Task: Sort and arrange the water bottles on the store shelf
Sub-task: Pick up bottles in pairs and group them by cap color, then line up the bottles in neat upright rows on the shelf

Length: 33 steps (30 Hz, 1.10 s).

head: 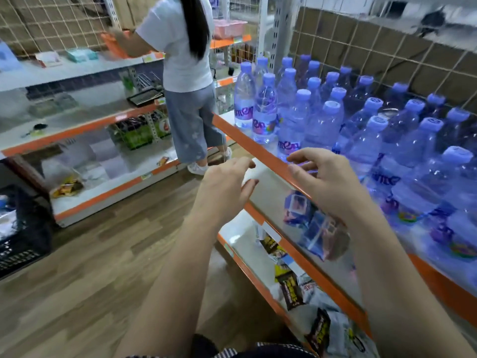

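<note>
Left hand and right hand hung open and empty at the orange-edged metal shelf's front edge. The clear, blue-capped plastic water bottles probably wanted firm mid-body grips.

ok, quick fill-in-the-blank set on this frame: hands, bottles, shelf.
1. The left hand and right hand hold ____.
2. The bottles stand on a shelf whose front strip is ____.
3. The bottles are on the wearer's ____ side.
4. The other person wears a ____ top.
Missing words: nothing; orange; right; white.
</note>
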Motion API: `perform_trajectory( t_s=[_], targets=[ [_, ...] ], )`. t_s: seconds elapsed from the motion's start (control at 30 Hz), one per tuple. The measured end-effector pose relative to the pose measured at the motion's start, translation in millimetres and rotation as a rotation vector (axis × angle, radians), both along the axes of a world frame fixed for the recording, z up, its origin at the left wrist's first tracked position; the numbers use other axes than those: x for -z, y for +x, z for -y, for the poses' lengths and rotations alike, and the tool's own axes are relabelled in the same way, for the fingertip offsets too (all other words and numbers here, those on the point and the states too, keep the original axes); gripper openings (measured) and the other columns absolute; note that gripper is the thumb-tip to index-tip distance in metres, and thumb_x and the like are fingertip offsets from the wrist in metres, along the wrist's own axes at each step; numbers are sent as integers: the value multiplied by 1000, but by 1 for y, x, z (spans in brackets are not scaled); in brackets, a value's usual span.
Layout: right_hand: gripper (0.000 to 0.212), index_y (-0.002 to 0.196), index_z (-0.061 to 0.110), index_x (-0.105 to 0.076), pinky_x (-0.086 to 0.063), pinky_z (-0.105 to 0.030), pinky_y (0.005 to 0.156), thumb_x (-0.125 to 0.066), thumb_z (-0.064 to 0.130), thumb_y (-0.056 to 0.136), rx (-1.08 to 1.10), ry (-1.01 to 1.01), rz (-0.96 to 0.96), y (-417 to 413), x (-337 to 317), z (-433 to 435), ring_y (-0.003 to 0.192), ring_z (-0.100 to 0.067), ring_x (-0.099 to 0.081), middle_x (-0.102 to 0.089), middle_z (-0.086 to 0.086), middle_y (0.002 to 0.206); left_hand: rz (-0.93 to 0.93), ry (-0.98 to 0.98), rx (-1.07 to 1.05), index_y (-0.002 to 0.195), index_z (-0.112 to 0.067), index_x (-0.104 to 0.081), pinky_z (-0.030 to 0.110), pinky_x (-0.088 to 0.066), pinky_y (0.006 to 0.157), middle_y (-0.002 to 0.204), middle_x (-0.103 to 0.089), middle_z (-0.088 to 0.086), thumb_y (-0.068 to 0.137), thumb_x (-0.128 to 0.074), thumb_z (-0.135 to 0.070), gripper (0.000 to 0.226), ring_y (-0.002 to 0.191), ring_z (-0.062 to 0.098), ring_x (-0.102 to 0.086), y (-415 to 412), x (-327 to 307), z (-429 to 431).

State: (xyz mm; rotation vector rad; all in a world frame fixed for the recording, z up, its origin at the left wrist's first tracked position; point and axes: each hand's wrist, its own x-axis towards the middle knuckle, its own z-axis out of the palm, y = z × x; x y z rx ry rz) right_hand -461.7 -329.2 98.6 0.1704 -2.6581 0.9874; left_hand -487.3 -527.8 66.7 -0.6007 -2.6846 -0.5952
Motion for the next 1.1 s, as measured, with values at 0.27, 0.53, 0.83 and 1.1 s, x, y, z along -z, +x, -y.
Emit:
perform_trajectory(
  t_s=[0.27, 0.53, 0.83, 1.1],
  targets=[
    [16, 103, 18, -71, -53, -31, 82, -63, 21, 89, 134, 22, -35, -101, 5, 36, 83, -12, -65, -67, 5, 94, -31, 37, 151, 115, -16, -61, 42, -50, 83, 112, -68, 0, 92, -57, -31, 28, 101, 24, -63, -130, 3, 35],
    [19, 108, 15, -69, -52, -37, 85, -64, 18, 91, 289, 70, -123, -192, -19, 83, 88, -16, -65, -68, 0, 102, -58, 39, 412, 116, -16, -61, 42, -49, 82, 113, -68, 4, 88, -50, -38, 38, 102, 30, -63, -273, -24, 65],
    [16, 104, 13, -71, -51, -28, 81, -66, 18, 89, 413, 253, -165, -244, -82, 38, 84, -17, -67, -70, -3, 96, -160, 158, 675, 116, -14, -60, 40, -47, 85, 111, -67, 6, 91, -48, -39, 37, 101, 29, -62, -397, -66, 18],
    [15, 100, 12, -73, -50, -27, 75, -66, 16, 87, 417, 467, 27, -316, -108, -43, 79, -16, -65, -69, -1, 87, -175, 46, 794, 120, -12, -58, 40, -48, 85, 113, -66, 6, 92, -56, -33, 35, 104, 28, -61, -483, -97, -57]
  ],
)
